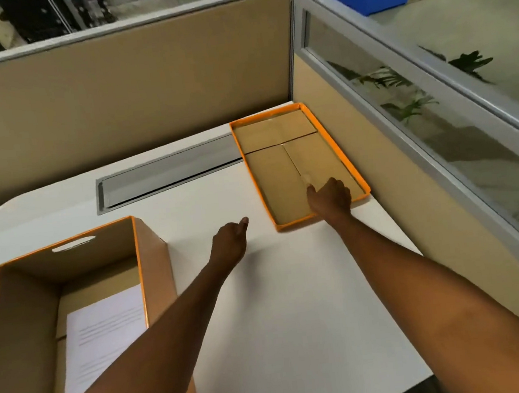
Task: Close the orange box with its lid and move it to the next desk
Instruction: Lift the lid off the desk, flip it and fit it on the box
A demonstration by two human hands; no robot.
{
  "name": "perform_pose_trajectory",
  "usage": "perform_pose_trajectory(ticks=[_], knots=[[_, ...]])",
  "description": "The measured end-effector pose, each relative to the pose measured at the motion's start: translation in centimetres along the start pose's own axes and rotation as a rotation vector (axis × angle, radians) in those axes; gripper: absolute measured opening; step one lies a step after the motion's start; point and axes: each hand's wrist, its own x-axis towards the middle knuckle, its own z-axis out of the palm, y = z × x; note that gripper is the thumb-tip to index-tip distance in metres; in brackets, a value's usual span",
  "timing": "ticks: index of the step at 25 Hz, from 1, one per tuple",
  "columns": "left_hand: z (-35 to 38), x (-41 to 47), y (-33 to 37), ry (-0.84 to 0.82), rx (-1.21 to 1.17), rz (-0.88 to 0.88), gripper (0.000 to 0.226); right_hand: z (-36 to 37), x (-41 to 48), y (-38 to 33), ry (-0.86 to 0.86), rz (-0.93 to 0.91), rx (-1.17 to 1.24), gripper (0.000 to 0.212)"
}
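Note:
The orange box (152,263) stands open at the lower left of the white desk, brown inside, with a printed sheet (106,331) lying in it. Its lid (283,162) lies upside down at the right, against the side partition, its orange rim up. My right hand (329,197) reaches over the lid's near rim, and its fingers curl down onto the brown inner face; it grips no edge. My left hand (229,242) hovers above the bare desk between box and lid, thumb out, holding nothing.
A grey cable tray (167,173) is recessed in the desk (294,304) behind the box. Tan partitions (134,91) close the back and right sides, the right one topped with glass (434,116). The desk's front edge runs at the lower right.

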Motion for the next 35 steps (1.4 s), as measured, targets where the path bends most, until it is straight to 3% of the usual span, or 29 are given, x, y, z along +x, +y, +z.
perform_pose_trajectory(ticks=[8,13,17,25,30,35], knots=[[3.3,5.3,1.4,-0.117,-0.414,-0.136,0.03,-0.5,8.2,1.7,0.09,0.029,-0.112,0.064],[5.0,7.2,2.4,-0.146,-0.581,-0.205,0.036,0.4,10.1,2.6,0.092,-0.019,-0.178,0.064],[5.7,7.9,2.8,-0.225,-0.694,-0.253,0.053,1.0,10.2,2.8,0.158,-0.019,-0.196,0.059],[5.5,6.9,1.8,-0.217,-0.516,-0.327,0.057,0.8,8.5,3.4,0.18,0.158,-0.126,0.037],[4.3,4.6,1.2,-0.119,-0.28,-0.288,0.012,-1.0,5.8,3.2,0.023,0.313,-0.073,0.035],[3.2,2.4,-0.2,-0.026,-0.259,-0.338,0.01,-2.2,2.3,4.0,-0.163,0.286,-0.026,0.042]])
